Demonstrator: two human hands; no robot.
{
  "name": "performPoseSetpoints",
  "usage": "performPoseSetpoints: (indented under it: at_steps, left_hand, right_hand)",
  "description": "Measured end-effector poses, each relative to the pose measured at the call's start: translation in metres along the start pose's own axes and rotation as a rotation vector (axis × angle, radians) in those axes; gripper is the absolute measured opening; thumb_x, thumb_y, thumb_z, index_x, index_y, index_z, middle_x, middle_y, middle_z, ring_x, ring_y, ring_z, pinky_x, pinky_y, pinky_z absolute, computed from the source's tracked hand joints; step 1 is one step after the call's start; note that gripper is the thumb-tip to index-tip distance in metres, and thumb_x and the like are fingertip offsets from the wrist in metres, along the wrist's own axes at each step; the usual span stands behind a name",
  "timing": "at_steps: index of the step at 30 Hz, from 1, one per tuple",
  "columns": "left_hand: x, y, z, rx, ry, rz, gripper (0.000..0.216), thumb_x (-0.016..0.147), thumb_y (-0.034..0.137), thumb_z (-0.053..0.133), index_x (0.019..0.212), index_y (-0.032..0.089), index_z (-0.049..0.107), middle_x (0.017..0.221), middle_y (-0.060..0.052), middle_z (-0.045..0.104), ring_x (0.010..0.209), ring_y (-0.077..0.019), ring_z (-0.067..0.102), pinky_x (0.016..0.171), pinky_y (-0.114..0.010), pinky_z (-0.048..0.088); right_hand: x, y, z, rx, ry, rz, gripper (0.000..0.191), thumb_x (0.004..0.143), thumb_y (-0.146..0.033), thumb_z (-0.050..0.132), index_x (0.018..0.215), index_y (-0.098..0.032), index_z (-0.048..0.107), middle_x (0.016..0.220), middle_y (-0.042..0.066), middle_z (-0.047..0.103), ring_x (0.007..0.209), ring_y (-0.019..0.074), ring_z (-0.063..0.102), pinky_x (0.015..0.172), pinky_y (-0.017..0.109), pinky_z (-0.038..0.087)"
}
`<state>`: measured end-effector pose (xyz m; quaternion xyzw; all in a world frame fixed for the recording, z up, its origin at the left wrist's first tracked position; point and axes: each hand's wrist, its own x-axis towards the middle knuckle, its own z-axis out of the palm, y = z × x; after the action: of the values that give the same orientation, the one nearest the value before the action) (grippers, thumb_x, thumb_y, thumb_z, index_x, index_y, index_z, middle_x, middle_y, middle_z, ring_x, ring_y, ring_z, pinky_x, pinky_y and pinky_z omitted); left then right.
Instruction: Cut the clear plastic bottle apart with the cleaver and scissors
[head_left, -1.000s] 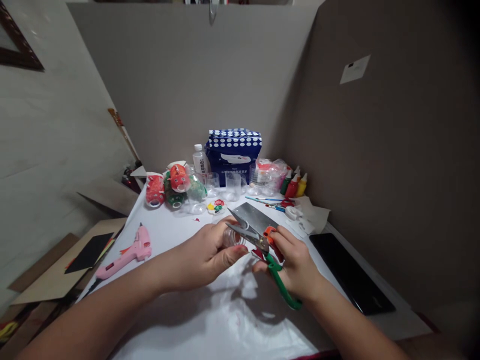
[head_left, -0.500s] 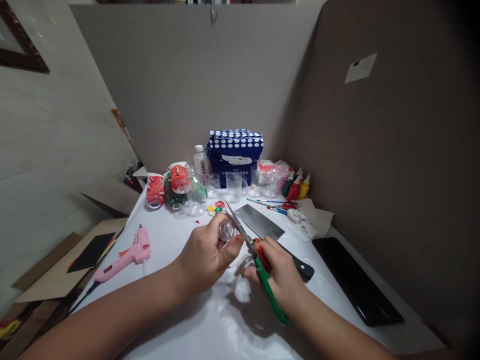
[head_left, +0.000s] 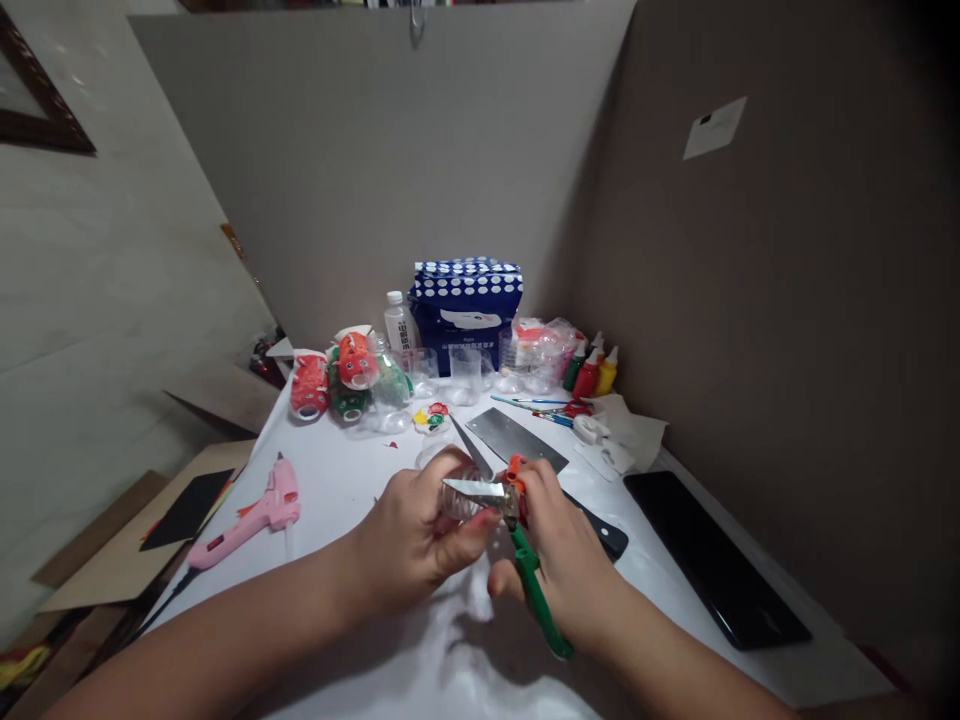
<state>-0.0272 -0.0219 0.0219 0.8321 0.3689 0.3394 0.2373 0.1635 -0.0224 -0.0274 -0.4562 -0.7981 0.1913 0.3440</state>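
Note:
My left hand (head_left: 416,525) grips a clear, ribbed plastic bottle piece (head_left: 454,505) between thumb and fingers; much of it is hidden by the hand. In my right hand (head_left: 566,555) is a pair of scissors (head_left: 536,590) with green and red-orange handles. The scissor blades are spread apart, one lying across the front of the plastic piece and the other behind it. Just beyond my hands lies a cleaver (head_left: 517,440), its black handle partly under my right hand.
A pink glue gun (head_left: 255,515) lies on the left, a black phone (head_left: 712,560) on the right. Red and green painted bottle figures (head_left: 311,385), clear plastic cups (head_left: 466,375), a blue bag (head_left: 469,320) and paint bottles (head_left: 589,372) line the back. Brushes (head_left: 536,405) lie before them.
The scissor blades have opened wide, from nearly closed to spread around the plastic piece. Both hands have shifted slightly lower in view.

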Motion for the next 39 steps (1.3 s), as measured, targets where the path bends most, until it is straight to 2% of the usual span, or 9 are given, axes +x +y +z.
performPoseSetpoints:
  at_steps: [3,7,11,15,25,27,30,33,39]
  left_hand:
    - [0.002,0.0,-0.001,0.017,0.001,0.038,0.025,0.09,0.04,0.048,0.093,0.017,0.057,0.075,-0.004,0.059,0.073,-0.0171,0.058,0.063,-0.027,0.046]
    - [0.007,0.001,-0.002,0.047,0.019,0.143,0.034,0.093,0.039,0.042,0.071,0.017,0.058,0.079,-0.004,0.058,0.071,-0.0146,0.055,0.064,-0.026,0.046]
    - [0.012,0.004,-0.004,0.045,-0.018,0.189,0.041,0.095,0.038,0.038,0.065,0.017,0.056,0.071,-0.003,0.054,0.072,-0.0149,0.051,0.068,-0.026,0.045]
    - [0.015,0.006,-0.008,-0.005,-0.052,0.184,0.046,0.096,0.04,0.034,0.058,0.017,0.043,0.068,-0.001,0.049,0.069,-0.0139,0.048,0.069,-0.026,0.042]
    - [0.017,0.009,-0.024,-0.097,-0.181,0.159,0.037,0.095,0.046,0.034,0.075,0.018,0.048,0.07,0.002,0.041,0.061,-0.0114,0.038,0.06,-0.023,0.039]
    - [0.015,0.008,-0.021,-0.078,-0.152,0.155,0.035,0.096,0.042,0.034,0.075,0.018,0.048,0.067,0.003,0.039,0.059,-0.0108,0.037,0.057,-0.023,0.037]
    - [0.012,0.004,-0.011,-0.047,0.029,0.086,0.027,0.095,0.038,0.036,0.079,0.019,0.046,0.062,0.005,0.037,0.054,-0.0096,0.034,0.053,-0.022,0.035]
    - [0.01,0.001,-0.004,-0.014,0.168,-0.007,0.02,0.093,0.038,0.042,0.097,0.019,0.045,0.06,0.007,0.042,0.052,-0.0098,0.039,0.05,-0.021,0.034]
    - [0.011,-0.006,-0.003,0.068,0.139,0.037,0.016,0.095,0.033,0.039,0.099,0.019,0.044,0.055,0.008,0.041,0.047,-0.0091,0.04,0.048,-0.02,0.032]
  right_hand:
    - [0.001,0.004,-0.003,-0.087,0.09,-0.044,0.056,0.072,-0.065,0.064,0.101,-0.021,0.048,0.095,0.007,0.049,0.076,0.0239,0.057,0.061,0.036,0.048]
    - [0.001,0.01,-0.007,-0.161,0.207,-0.126,0.049,0.077,-0.067,0.055,0.091,-0.02,0.051,0.083,0.004,0.05,0.06,0.0175,0.052,0.052,0.03,0.044]
    - [0.002,0.012,-0.01,-0.147,0.253,-0.188,0.048,0.08,-0.066,0.053,0.091,-0.019,0.054,0.08,0.004,0.05,0.058,0.0156,0.051,0.052,0.028,0.042]
    - [0.001,0.015,-0.012,-0.158,0.271,-0.217,0.048,0.08,-0.064,0.056,0.09,-0.016,0.057,0.079,0.005,0.051,0.058,0.0152,0.05,0.053,0.028,0.042]
    - [0.002,0.018,-0.012,-0.098,0.278,-0.292,0.041,0.083,-0.059,0.057,0.08,-0.018,0.054,0.074,0.003,0.049,0.058,0.0146,0.047,0.052,0.026,0.039]
    - [0.002,0.018,-0.011,-0.083,0.269,-0.29,0.04,0.082,-0.058,0.057,0.076,-0.019,0.051,0.073,0.002,0.048,0.057,0.0142,0.046,0.052,0.025,0.038]
    - [0.003,0.018,-0.006,-0.094,0.264,-0.24,0.04,0.08,-0.058,0.061,0.072,-0.021,0.047,0.072,0.001,0.047,0.057,0.0141,0.046,0.051,0.026,0.037]
    - [0.004,0.018,-0.001,-0.114,0.242,-0.171,0.039,0.079,-0.056,0.062,0.073,-0.022,0.046,0.073,0.001,0.047,0.058,0.0151,0.047,0.053,0.027,0.037]
    - [0.004,0.013,-0.001,-0.168,0.116,-0.018,0.04,0.075,-0.058,0.062,0.083,-0.022,0.047,0.082,0.002,0.049,0.062,0.0175,0.051,0.055,0.029,0.039]
